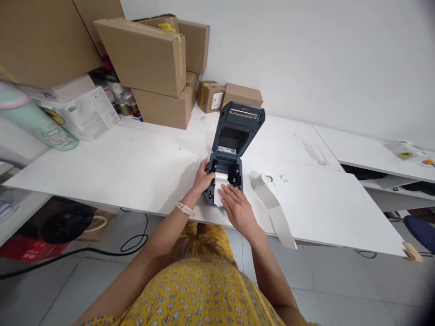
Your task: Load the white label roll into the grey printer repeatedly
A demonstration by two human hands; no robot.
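Note:
A dark grey label printer (240, 132) stands on the white table with its lid raised. A white label strip (220, 195) runs from a small roll in its bay towards the front edge. My left hand (203, 179) grips the printer's left side wall, thumb inside by the roll and fingers outside. With fingers stretched out, my right hand (237, 206) lies over the front of the printer, its fingertips touching the strip. To the right, a second label roll (265, 184) sits on the table, its loose tail hanging over the front edge.
Cardboard boxes (149, 59) are stacked at the back left, beside a white box (89, 111) and a mint-green bottle (44, 120). Smaller cartons (243, 94) stand against the wall behind the printer. A black cable (102, 252) runs along the floor at left.

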